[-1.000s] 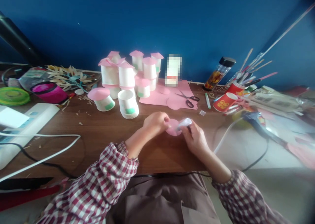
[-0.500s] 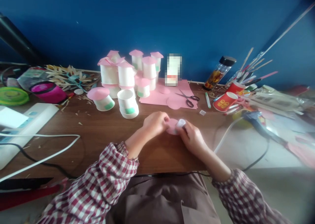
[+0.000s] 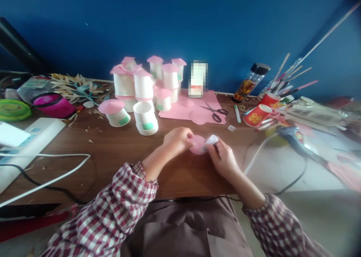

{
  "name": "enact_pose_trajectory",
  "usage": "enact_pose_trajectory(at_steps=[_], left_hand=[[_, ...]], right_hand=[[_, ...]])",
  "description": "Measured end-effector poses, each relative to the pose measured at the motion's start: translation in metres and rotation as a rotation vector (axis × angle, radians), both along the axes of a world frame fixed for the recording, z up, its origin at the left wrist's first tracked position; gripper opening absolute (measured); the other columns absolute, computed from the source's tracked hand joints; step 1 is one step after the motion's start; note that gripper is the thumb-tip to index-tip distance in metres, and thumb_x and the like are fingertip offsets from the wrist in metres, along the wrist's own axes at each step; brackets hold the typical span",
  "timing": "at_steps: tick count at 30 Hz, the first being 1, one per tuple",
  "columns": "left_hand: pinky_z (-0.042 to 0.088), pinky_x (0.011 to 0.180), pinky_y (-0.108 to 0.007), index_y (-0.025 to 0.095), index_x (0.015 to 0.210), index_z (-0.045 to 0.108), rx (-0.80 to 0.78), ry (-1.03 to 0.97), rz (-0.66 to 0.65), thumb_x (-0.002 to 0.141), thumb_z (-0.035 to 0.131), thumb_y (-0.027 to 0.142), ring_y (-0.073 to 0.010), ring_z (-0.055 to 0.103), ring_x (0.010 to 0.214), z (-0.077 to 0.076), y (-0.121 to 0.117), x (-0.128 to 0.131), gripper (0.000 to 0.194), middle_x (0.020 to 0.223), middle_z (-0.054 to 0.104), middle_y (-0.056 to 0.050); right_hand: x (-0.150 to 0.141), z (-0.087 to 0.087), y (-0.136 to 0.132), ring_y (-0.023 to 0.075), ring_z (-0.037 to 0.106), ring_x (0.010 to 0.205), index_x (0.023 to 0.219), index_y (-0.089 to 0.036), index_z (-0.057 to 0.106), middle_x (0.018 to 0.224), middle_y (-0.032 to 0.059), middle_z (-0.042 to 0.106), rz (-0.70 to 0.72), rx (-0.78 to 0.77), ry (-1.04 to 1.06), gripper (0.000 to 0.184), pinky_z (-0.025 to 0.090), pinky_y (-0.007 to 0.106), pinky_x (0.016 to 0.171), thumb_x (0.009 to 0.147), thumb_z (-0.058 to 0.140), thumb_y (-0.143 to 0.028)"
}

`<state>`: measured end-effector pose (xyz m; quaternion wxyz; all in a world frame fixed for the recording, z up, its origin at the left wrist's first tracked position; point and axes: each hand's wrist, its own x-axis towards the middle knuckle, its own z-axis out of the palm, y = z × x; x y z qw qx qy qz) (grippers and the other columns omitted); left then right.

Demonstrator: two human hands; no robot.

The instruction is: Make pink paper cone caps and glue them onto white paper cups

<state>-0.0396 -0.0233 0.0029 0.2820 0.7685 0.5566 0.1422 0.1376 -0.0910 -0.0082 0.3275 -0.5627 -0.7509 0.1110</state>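
The left hand (image 3: 177, 139) pinches the near-left edge of a thin, round pink paper disc (image 3: 196, 145) between thumb and fingers. The disc lies between the two hands, over the brown wood-grained surface (image 3: 180, 178). The right hand (image 3: 225, 157) is closed around a small, whitish cylindrical object (image 3: 212, 139), whose lower end meets the right part of the disc; this end is blurred, and whether it touches cannot be told.

Beyond the left hand and to its left stands a nested stack of white paper cups with a green patch (image 3: 146, 121). Farther left of that hand, an upturned white paper cup with a green patch (image 3: 118, 118) bears a flat pink paper top (image 3: 111, 106). Well beyond the left hand is a cluster of white cups with pointed pink paper roofs (image 3: 143, 85).

Just beyond the right hand lies a small translucent square piece (image 3: 231, 128). Farther beyond it, black-handled metal scissors (image 3: 216, 117) rest partly open on pink paper sheets (image 3: 175, 112). Beyond the right hand and to its right lies a tilted red paper cup with gold markings (image 3: 256, 116).
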Motion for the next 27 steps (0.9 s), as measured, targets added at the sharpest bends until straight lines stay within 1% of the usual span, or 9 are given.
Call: enact_pose_trajectory(at_steps=[2,4,6,10,12,18,22,24,27], left_hand=[[0.041,0.061,-0.024,0.026,0.088,0.067,0.004,-0.005,-0.005,0.067,0.064,0.037,-0.0172,0.061,0.080,0.001,-0.001,0.000,0.024,0.088,0.069,0.000],[0.042,0.063,-0.024,0.025,0.089,0.067,0.011,-0.012,-0.020,0.068,0.064,0.037,-0.0174,0.061,0.082,0.003,-0.001,-0.001,0.025,0.088,0.069,-0.001],[0.042,0.064,-0.024,0.024,0.090,0.067,0.013,-0.012,-0.025,0.068,0.064,0.037,-0.0173,0.061,0.082,0.003,-0.002,-0.001,0.026,0.088,0.069,-0.001],[0.042,0.061,-0.024,0.026,0.088,0.067,-0.017,0.003,0.005,0.066,0.065,0.037,-0.0174,0.061,0.081,0.001,0.000,0.000,0.024,0.088,0.069,0.001],[0.041,0.060,-0.024,0.027,0.087,0.067,-0.018,0.003,0.007,0.065,0.065,0.037,-0.0175,0.061,0.080,0.000,0.001,0.001,0.024,0.087,0.069,0.001],[0.040,0.058,-0.024,0.025,0.088,0.067,-0.005,-0.005,-0.035,0.063,0.066,0.036,-0.0174,0.061,0.079,0.003,0.000,0.000,0.028,0.087,0.069,0.000],[0.041,0.061,-0.024,0.025,0.089,0.067,0.005,-0.008,-0.026,0.064,0.067,0.040,-0.0177,0.061,0.080,0.002,-0.001,-0.002,0.029,0.089,0.068,0.000],[0.042,0.062,-0.025,0.025,0.089,0.067,0.010,-0.004,-0.026,0.064,0.067,0.040,-0.0177,0.061,0.080,0.002,-0.001,-0.002,0.029,0.089,0.068,0.000],[0.041,0.061,-0.024,0.025,0.089,0.066,0.022,-0.009,-0.037,0.066,0.065,0.038,-0.0175,0.061,0.081,0.001,0.000,-0.002,0.026,0.089,0.068,0.000]], right_hand=[[0.000,-0.001,0.000,0.0169,0.056,0.069,0.085,-0.018,0.052,0.078,0.0052,0.060,0.021,-0.001,-0.033,0.019,0.041,0.026,0.063,0.090,0.043,-0.033],[0.000,-0.002,0.000,0.0171,0.055,0.067,0.084,-0.018,0.052,0.076,0.0049,0.059,0.054,-0.014,-0.089,0.019,0.040,0.026,0.060,0.090,0.043,-0.034],[-0.001,-0.001,0.000,0.0165,0.054,0.064,0.082,-0.018,0.052,0.074,0.0042,0.059,0.076,-0.029,-0.101,0.020,0.039,0.026,0.058,0.090,0.043,-0.035],[-0.001,0.001,0.000,0.0151,0.055,0.064,0.081,-0.019,0.052,0.073,0.0027,0.060,0.033,-0.026,0.040,0.019,0.041,0.024,0.059,0.090,0.043,-0.033],[-0.002,0.001,0.001,0.0158,0.056,0.065,0.082,-0.019,0.052,0.074,0.0031,0.060,0.026,-0.012,0.046,0.018,0.042,0.025,0.061,0.090,0.044,-0.033],[-0.010,0.000,0.001,0.0185,0.058,0.073,0.091,-0.019,0.052,0.080,0.0057,0.060,0.124,0.024,-0.107,0.017,0.042,0.026,0.065,0.091,0.042,-0.033],[-0.013,0.003,0.002,0.0187,0.058,0.074,0.091,-0.019,0.052,0.081,0.0061,0.060,0.179,0.019,-0.191,0.019,0.042,0.027,0.066,0.092,0.040,-0.033],[-0.012,0.002,0.002,0.0188,0.058,0.074,0.090,-0.019,0.052,0.080,0.0063,0.060,0.171,0.006,-0.200,0.019,0.042,0.027,0.066,0.092,0.040,-0.033],[-0.006,0.000,0.001,0.0180,0.056,0.069,0.086,-0.018,0.052,0.077,0.0059,0.059,0.110,-0.015,-0.152,0.020,0.042,0.027,0.063,0.091,0.041,-0.033]])
